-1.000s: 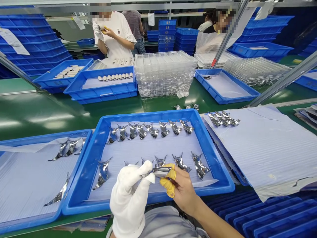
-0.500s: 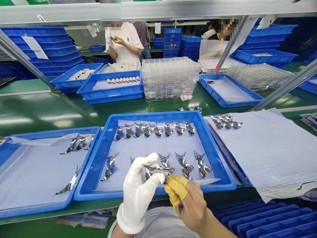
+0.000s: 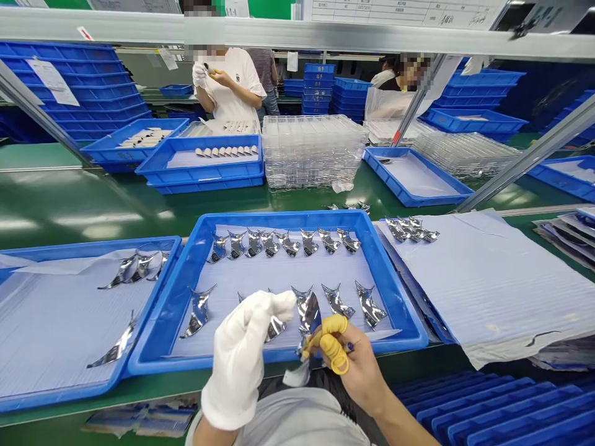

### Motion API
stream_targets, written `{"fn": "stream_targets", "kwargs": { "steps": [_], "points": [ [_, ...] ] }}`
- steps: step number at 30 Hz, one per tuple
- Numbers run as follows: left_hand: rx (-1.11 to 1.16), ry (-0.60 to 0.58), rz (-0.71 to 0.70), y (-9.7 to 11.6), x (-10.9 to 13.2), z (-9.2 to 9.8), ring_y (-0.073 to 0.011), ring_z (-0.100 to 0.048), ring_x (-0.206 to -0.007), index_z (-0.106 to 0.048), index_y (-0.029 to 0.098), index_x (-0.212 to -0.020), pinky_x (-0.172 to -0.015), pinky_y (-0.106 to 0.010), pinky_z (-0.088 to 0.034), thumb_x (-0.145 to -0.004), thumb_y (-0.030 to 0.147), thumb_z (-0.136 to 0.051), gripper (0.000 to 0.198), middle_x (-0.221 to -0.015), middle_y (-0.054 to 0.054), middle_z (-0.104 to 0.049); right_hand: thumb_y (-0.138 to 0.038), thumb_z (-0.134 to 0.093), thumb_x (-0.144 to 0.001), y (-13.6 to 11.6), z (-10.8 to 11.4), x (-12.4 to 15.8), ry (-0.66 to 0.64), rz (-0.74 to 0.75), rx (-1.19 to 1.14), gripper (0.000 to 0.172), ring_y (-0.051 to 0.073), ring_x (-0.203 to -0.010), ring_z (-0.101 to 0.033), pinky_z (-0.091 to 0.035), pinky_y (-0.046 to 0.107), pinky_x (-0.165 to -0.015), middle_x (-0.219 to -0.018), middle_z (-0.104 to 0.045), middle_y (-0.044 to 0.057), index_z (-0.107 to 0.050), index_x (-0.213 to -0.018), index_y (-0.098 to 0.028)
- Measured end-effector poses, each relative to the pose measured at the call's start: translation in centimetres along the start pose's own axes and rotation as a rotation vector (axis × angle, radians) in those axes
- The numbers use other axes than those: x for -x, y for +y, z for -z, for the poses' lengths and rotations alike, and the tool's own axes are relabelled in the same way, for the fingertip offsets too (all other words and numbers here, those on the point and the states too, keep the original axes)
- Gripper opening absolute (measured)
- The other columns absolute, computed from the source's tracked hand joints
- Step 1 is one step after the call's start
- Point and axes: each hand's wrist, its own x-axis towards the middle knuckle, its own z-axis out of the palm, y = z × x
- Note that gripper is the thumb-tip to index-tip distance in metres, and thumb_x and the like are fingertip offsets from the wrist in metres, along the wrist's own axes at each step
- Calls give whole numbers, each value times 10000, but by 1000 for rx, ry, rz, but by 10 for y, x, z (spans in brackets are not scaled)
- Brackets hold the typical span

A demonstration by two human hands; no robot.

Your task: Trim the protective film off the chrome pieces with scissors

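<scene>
My right hand (image 3: 353, 365), with yellow finger cots, grips a shiny curved chrome piece (image 3: 312, 313) above the near edge of the blue tray (image 3: 395, 266). A small blue tip, perhaps of a pen (image 3: 350, 347), shows between its fingers. Just left of the piece, my left hand (image 3: 244, 356) wears a white glove. Its fingers are drawn together with nothing visible in them, apart from the piece. Similar chrome pieces (image 3: 370, 305) lie in two rows on white liner in the tray, some of the near row partly behind my hands.
Another blue tray (image 3: 46, 396) with several chrome pieces adjoins on the left. At right, more pieces (image 3: 411, 229) lie on white sheets (image 3: 511, 279). Behind stand stacked clear plastic trays (image 3: 313, 152) and blue trays (image 3: 199, 167). A metal rail (image 3: 297, 34) crosses above; a co-worker (image 3: 237, 90) stands opposite.
My left hand has let go of the chrome piece and moved slightly left. The piece is now in my right hand, turned more upright. The whole view has shifted a little.
</scene>
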Motion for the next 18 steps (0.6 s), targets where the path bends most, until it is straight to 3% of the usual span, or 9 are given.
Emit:
{"fn": "stream_targets", "kwargs": {
  "steps": [4,9,13,18],
  "points": [
    [-145,-181,117,9,-12,9,-171,-722,-894,-787,272,-1087,-838,-264,-574,-983,417,-554,293,-991,-36,-786,-537,-660,-942,4,-3,1,-125,-201,-342,373,75,-484,-366,-324,200,-457,-662,-571,-4,-631,-841,-179],
    [-81,-352,178,12,-20,13,-219,-723,-937,-753,249,-1167,-823,-321,-588,-905,437,-666,334,-1123,-86,-767,-585,-741,-857,8,-14,-2,-187,-322,-466,434,55,-468,-291,-244,182,-439,-640,-517,-33,-591,-819,-180],
    [120,-261,313,4,-22,15,-222,-725,-903,-798,202,-931,-808,-314,-575,-843,364,-755,190,-979,-91,-792,-588,-773,-826,10,-25,-9,-265,-432,-536,458,33,-426,-218,-180,177,-417,-593,-453,-75,-546,-817,-190],
    [153,-144,241,0,-32,18,-192,-710,-818,-797,195,-802,-783,-287,-549,-879,375,-714,213,-851,-70,-790,-609,-731,-855,12,-33,-24,-344,-479,-517,466,38,-399,-205,-169,196,-413,-520,-417,-90,-539,-793,-190]
  ]
}}
